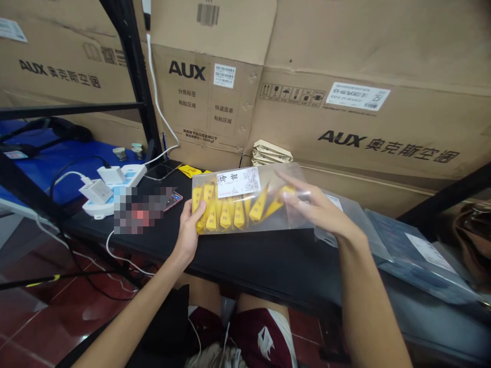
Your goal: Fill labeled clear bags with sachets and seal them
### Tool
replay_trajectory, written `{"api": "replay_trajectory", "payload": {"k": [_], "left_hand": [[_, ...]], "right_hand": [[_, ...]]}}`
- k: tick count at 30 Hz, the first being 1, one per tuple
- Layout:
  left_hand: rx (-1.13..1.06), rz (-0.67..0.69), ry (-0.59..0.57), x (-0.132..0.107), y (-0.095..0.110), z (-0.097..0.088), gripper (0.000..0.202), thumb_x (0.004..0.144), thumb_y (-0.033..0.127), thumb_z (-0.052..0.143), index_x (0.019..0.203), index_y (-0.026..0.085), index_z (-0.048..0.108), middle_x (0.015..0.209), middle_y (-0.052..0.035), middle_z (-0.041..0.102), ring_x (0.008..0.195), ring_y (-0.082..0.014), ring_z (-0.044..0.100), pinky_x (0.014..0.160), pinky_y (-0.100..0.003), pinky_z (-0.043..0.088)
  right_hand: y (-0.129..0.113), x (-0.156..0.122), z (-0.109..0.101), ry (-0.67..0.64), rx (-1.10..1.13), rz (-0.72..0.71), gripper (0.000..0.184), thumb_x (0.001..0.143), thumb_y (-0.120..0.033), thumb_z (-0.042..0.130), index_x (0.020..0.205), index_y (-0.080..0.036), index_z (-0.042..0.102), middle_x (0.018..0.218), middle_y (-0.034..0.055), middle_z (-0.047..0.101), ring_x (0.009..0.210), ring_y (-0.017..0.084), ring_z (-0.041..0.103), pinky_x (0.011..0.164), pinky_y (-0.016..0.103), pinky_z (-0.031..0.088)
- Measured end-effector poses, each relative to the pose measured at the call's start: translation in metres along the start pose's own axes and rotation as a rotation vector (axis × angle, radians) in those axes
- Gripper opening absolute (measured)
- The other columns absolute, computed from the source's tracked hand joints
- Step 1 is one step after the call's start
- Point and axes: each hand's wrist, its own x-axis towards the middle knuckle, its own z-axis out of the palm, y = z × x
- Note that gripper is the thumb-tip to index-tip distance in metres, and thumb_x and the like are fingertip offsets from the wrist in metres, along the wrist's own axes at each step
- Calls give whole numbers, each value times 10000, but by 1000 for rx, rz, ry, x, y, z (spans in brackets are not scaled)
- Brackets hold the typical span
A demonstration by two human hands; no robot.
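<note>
Yellow packets (225,214) sit in a bag (274,224), left hand (188,226) gripping its left end, right hand (321,205), grip unclear, opposite.

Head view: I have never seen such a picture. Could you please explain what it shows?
There is no machine here, only a person's two bare hands. The camera, worn on the head, looks forward and down. The left hand holds one end of a clear bag with yellow packets inside; the right hand is at its other end, its grip unclear. On the black table lies a phone; beige packets are stacked behind the bag. A power strip is at the left; cardboard stands behind.
</note>
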Motion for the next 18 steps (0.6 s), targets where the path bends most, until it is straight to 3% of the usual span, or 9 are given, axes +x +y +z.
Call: {"api": "replay_trajectory", "payload": {"k": [2, 5, 8, 11, 15, 18], "left_hand": [[-3, 3, 14, 1, -1, -1, 575, 788, 543, 889, 1218, 219, 684, 1305, -93, 753, 1165, -335, 736, 954, -416, 590], [19, 6, 5, 1, -2, -2, 552, 803, 527, 884, 1214, 222, 677, 1315, -92, 746, 1191, -331, 728, 969, -415, 589], [21, 1, -10, 0, -1, -1, 531, 816, 530, 870, 1201, 219, 680, 1313, -95, 747, 1206, -335, 724, 983, -422, 586], [9, -11, -6, -1, 1, 0, 535, 805, 535, 874, 1189, 216, 684, 1304, -95, 751, 1196, -341, 728, 984, -433, 588], [-11, -14, 11, -2, 2, 1, 509, 788, 525, 888, 1139, 213, 690, 1254, -91, 764, 1172, -339, 741, 973, -428, 593], [-18, -20, 18, -2, 3, 1, 500, 784, 514, 895, 1126, 210, 693, 1220, -91, 773, 1157, -340, 750, 966, -429, 597]], "right_hand": [[2, 5, 10, 108, -76, -11, 656, 995, -642, 684, 1518, -246, 680, 1268, 109, 827, 1189, 389, 777, 1010, 544, 630], [5, 9, 22, 212, -184, -69, 624, 880, -616, 837, 1384, -253, 769, 1253, 117, 832, 1148, 401, 785, 992, 535, 620], [7, 12, 34, 367, -162, -116, 392, 831, -542, 901, 1072, -241, 829, 1027, 74, 849, 865, 290, 789, 848, 436, 625], [5, 14, 46, 566, -70, -138, 318, 818, -507, 906, 829, -237, 737, 890, 31, 794, 718, 212, 700, 728, 377, 582], [-2, 15, 53, 602, 64, -32, 315, 788, -486, 931, 865, -242, 747, 821, 21, 762, 675, 203, 666, 686, 369, 566], [-7, 13, 51, 532, 140, 16, 286, 888, -489, 842, 1019, -236, 819, 852, 46, 796, 640, 205, 675, 684, 380, 577]]}}
